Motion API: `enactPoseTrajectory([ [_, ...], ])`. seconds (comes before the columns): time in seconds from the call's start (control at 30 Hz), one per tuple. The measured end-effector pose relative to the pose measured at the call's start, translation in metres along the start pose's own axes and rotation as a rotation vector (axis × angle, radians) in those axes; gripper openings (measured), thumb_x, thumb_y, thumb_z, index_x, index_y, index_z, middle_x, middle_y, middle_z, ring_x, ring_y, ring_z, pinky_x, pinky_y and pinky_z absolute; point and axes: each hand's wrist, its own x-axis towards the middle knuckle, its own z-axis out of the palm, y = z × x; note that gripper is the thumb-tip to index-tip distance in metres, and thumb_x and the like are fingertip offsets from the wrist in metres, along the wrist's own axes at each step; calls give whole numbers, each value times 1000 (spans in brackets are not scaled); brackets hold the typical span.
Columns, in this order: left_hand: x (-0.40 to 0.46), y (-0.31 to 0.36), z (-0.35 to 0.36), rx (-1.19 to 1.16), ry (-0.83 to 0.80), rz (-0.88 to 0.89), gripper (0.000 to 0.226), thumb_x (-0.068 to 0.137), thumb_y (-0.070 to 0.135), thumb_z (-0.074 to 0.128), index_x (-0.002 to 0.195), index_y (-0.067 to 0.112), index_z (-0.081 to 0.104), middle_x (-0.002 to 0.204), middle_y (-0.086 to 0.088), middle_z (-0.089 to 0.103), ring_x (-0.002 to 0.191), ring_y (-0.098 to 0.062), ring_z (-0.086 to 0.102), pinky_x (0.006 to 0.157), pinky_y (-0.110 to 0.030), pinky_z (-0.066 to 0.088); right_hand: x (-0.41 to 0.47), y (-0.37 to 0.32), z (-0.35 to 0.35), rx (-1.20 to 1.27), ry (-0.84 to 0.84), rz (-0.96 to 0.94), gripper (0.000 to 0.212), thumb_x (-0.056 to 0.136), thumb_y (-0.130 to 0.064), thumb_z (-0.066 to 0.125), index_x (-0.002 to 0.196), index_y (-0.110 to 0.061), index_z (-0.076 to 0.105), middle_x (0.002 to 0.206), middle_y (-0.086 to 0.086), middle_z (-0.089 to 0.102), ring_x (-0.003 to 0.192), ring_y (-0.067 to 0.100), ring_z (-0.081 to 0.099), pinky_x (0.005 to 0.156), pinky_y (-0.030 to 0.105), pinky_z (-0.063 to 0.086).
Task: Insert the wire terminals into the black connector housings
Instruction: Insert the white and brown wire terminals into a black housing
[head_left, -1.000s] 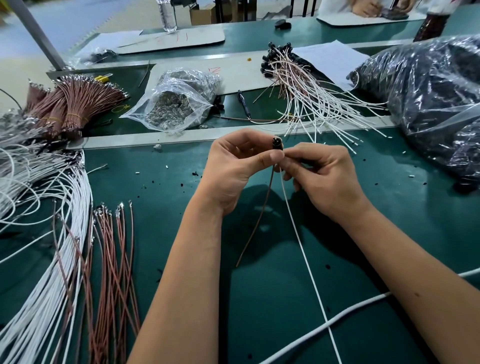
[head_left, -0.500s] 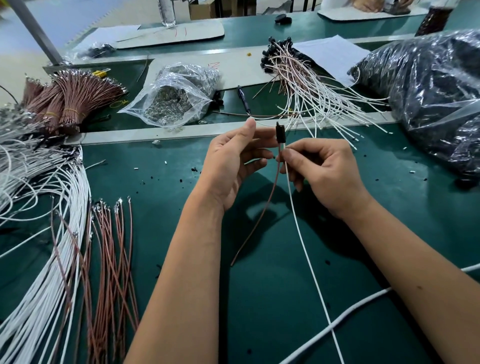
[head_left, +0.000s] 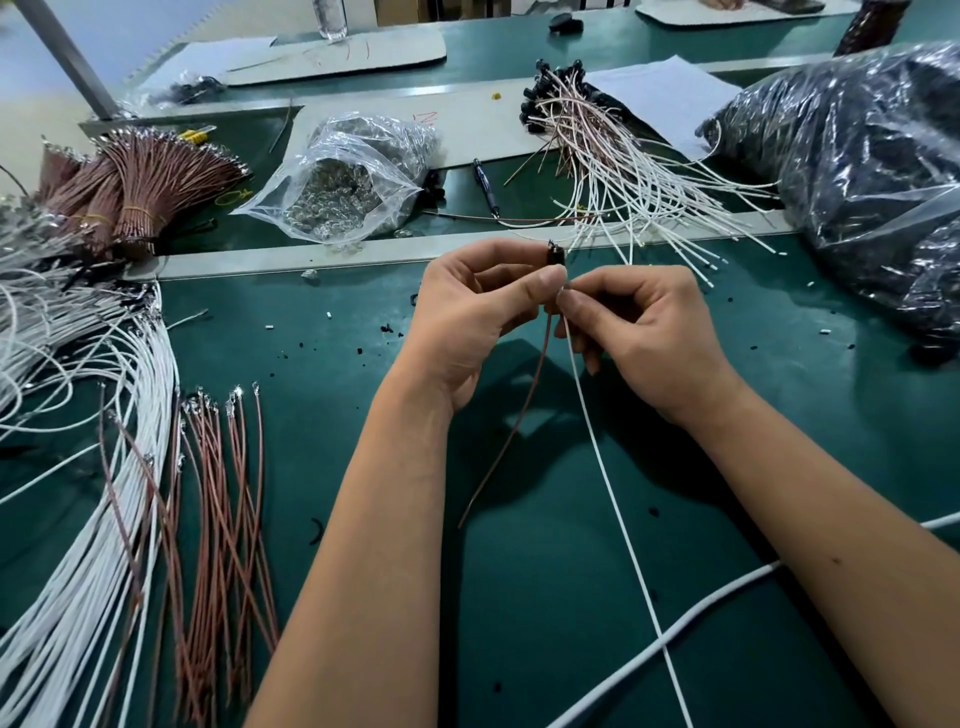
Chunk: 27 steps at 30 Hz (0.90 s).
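Note:
My left hand (head_left: 478, 312) pinches a small black connector housing (head_left: 557, 255) between thumb and fingers, above the green mat. A brown wire (head_left: 511, 426) hangs from the housing toward me. My right hand (head_left: 639, 332) pinches a white wire (head_left: 618, 514) just under the housing, its fingertips touching my left thumb. The white wire's terminal end is hidden between the fingers. Both wires trail down over the mat between my forearms.
Loose brown wires (head_left: 223, 509) and white wires (head_left: 78, 545) lie at the left. Brown bundles (head_left: 140, 192), a clear bag of terminals (head_left: 348, 182), finished assemblies (head_left: 613, 156) and a big bag of black housings (head_left: 872, 171) sit behind. A thick white cable (head_left: 727, 592) crosses the front right.
My left thumb and fingers have closed on the housing again after opening half a second ago. The right hand still holds the white wire close under it.

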Motion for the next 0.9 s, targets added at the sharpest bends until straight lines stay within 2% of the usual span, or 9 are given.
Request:
enactPoseTrajectory([
  [0.1, 0, 0, -3, -20, -32, 38, 22, 69, 9, 82, 89, 11, 73, 82, -6, 74, 77, -17, 69, 75, -25, 55, 0, 0, 0, 28, -1, -14, 10, 95, -9, 74, 88, -2, 77, 63, 1, 67, 49, 9, 58, 46, 21, 48],
  [0.17, 1, -1, -4, -28, -62, 73, 22, 70, 4, 83, 88, 10, 73, 84, -6, 75, 79, -18, 69, 80, -28, 56, 1, 1, 1, 47, 4, -20, 9, 93, -11, 75, 89, -3, 78, 65, 1, 69, 51, 11, 59, 46, 23, 49],
  [0.3, 2, -2, -5, -43, -84, 104, 18, 73, -2, 78, 87, 8, 73, 85, -5, 74, 80, -17, 69, 80, -29, 55, 1, 2, 0, 78, 11, -24, 8, 92, -12, 77, 90, -4, 79, 73, 12, 72, 58, 17, 62, 46, 28, 51],
  [0.5, 1, -2, -5, -73, -108, 108, 18, 76, -6, 75, 90, 4, 72, 87, -10, 73, 82, -20, 68, 82, -32, 54, 1, 1, -1, 83, -26, -59, 7, 95, -6, 72, 96, -1, 77, 76, 20, 69, 60, 18, 63, 48, 28, 51],
  [0.63, 0, -1, -5, -100, -113, 105, 19, 75, -5, 75, 92, 3, 71, 86, -9, 73, 81, -18, 68, 79, -28, 54, 1, -1, -1, 78, -44, -89, 9, 96, -4, 69, 101, -6, 76, 80, 26, 68, 62, 20, 64, 48, 29, 51],
  [0.77, -1, 0, -3, -92, -112, 106, 24, 71, 1, 76, 94, 1, 69, 85, -6, 75, 78, -13, 70, 74, -21, 53, 0, 1, 0, 35, 0, -111, 6, 94, -8, 74, 99, -8, 78, 77, 16, 72, 61, 19, 65, 48, 32, 51],
  [0.9, -1, 1, -4, -70, -105, 108, 24, 71, 3, 77, 94, 4, 70, 86, -5, 74, 79, -12, 70, 73, -20, 53, 0, 3, 0, 1, 39, -106, 6, 93, -12, 77, 97, -9, 79, 73, 2, 73, 58, 12, 65, 48, 28, 50],
])
